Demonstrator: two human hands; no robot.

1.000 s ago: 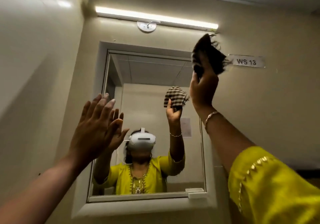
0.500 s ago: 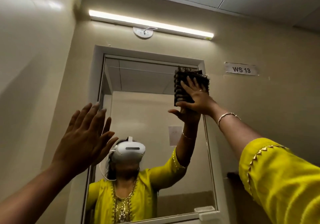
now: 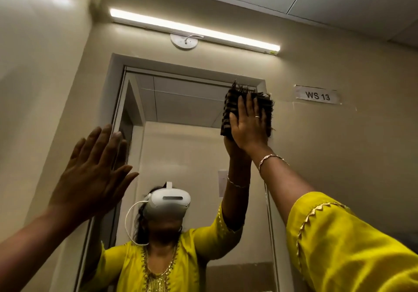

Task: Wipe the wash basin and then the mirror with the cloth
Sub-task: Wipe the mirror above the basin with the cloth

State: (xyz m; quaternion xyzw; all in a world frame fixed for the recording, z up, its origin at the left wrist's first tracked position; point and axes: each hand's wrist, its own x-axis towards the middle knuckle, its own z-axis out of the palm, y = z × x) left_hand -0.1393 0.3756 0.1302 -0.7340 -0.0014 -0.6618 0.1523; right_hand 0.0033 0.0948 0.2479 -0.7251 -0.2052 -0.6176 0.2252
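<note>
A framed wall mirror (image 3: 181,115) fills the middle of the head view. My right hand (image 3: 248,124) presses a dark checked cloth (image 3: 230,106) flat against the mirror's upper right corner, fingers spread over it. My left hand (image 3: 95,169) is raised flat and open, fingers apart, at the mirror's left frame edge, holding nothing. The mirror reflects a person in a yellow top with both arms raised. The wash basin is out of view.
A tube light (image 3: 194,30) and a round white fitting (image 3: 184,41) sit above the mirror. A label reading WS 13 (image 3: 317,95) is stuck on the wall to the right. A side wall (image 3: 40,65) stands close on the left.
My right hand brought the cloth down from above the frame onto the glass, then flattened over it at the top right corner. The view has tilted upward; my left hand stays raised.
</note>
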